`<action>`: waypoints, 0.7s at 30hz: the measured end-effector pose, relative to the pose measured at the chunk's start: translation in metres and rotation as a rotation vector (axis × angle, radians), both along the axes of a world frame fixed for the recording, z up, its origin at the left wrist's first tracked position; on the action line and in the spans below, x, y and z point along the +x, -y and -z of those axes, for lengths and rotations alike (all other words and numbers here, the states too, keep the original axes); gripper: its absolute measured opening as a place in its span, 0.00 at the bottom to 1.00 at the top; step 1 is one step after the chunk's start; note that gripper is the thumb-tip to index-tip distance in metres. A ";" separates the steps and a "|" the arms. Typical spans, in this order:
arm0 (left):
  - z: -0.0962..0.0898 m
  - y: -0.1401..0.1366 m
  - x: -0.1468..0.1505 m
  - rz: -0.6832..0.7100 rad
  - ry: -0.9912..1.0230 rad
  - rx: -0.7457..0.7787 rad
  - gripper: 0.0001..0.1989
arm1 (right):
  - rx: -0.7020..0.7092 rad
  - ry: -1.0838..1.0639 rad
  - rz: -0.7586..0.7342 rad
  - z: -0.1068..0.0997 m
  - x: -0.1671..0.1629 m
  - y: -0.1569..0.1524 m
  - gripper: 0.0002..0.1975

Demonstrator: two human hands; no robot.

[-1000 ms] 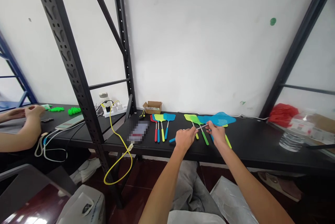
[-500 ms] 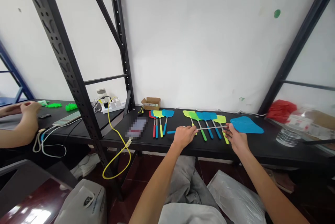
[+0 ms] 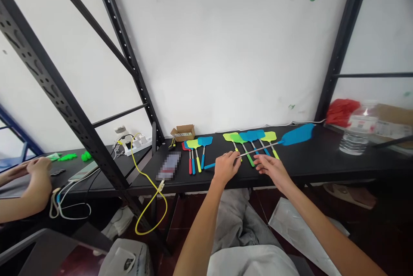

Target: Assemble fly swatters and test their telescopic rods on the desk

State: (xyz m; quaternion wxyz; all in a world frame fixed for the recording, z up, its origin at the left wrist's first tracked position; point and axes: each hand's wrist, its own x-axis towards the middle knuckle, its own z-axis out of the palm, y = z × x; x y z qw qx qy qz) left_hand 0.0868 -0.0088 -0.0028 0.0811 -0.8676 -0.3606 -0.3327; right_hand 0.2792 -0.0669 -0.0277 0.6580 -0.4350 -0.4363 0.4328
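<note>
black shelf board (image 3: 309, 166) carries everything: near its front edge the left hand (image 3: 225, 167) has its fingers closed on the blue handle of an extended blue fly swatter (image 3: 295, 134), while the right hand (image 3: 272, 169) hovers with fingers loosely spread just under the metal rod. the swatter head is lifted toward the back right, and behind the hands short fly swatters (image 3: 250, 138) lie along the back edge.

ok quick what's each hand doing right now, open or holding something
Left hand: closed on the handle end of the extended blue fly swatter.
Right hand: open, fingers spread just below the swatter's metal rod, not gripping it.
</note>
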 end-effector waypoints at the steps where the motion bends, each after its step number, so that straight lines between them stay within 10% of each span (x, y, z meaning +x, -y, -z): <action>1: 0.000 0.001 0.000 0.012 -0.002 -0.008 0.15 | 0.000 0.007 -0.003 0.000 -0.001 0.000 0.23; 21: -0.001 0.005 0.001 0.060 -0.158 -0.011 0.17 | -0.024 -0.017 0.008 0.000 -0.004 -0.001 0.24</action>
